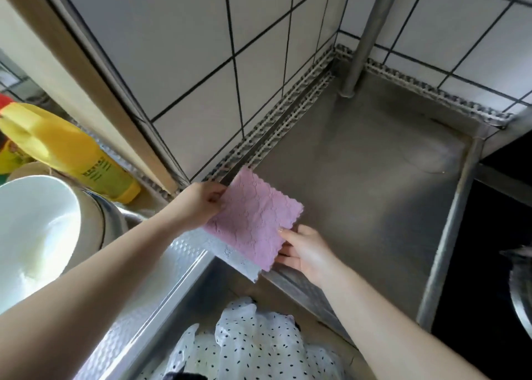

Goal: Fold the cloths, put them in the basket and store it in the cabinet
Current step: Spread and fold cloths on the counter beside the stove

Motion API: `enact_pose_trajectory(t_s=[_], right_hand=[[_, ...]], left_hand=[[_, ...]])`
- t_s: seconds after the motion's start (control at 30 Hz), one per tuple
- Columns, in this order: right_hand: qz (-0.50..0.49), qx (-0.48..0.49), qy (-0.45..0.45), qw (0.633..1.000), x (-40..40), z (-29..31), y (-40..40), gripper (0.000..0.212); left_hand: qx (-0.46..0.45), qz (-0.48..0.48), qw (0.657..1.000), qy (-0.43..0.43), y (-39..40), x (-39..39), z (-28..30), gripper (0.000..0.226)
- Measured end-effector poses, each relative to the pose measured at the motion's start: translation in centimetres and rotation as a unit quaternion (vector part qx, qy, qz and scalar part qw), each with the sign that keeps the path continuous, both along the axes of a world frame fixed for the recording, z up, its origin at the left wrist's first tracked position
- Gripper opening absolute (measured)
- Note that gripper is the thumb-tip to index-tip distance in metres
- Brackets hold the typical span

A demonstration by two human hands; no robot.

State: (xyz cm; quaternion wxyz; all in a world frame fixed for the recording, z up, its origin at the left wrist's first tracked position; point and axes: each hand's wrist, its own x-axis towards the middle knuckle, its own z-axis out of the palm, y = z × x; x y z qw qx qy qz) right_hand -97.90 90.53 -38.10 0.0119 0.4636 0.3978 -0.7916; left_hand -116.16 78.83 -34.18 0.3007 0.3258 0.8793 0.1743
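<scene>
Pink cloth (254, 217) pinched by both hands, left hand (198, 204), right hand (302, 250), underside possibly white.

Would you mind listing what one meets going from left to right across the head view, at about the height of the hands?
White bowl → yellow bottle → left hand → pink cloth → right hand → steel counter → metal rail at the counter's right edge.

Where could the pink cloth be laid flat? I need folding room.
The steel counter is bare between the tiled wall, the metal pole and the right rim. The left side is crowded: yellow bottle, white bowl. Both hands, left hand and right hand, hold the pink cloth.
</scene>
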Motion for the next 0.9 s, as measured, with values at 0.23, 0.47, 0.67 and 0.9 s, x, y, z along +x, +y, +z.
enact_pose_trajectory(t_s=[0.23,0.47,0.67,0.9], right_hand=[[0.053,0.029,-0.04,0.997,-1.2,-1.0,-2.2,0.02],[0.069,0.073,-0.056,0.993,-1.0,-1.5,-2.8,0.01],[0.101,0.196,-0.089,0.971,0.0,-2.1,-2.6,0.014],[0.039,0.178,-0.101,0.978,0.7,-3.1,-3.6,0.029]], left_hand=[[-0.017,-0.016,0.997,0.073,-2.1,0.0,-2.4,0.025],[-0.03,-0.027,0.994,0.104,-2.8,0.5,-3.3,0.019],[-0.026,-0.023,0.993,0.114,-3.8,1.5,-4.0,0.03],[-0.016,0.005,0.998,0.065,-3.7,1.8,-3.8,0.034]])
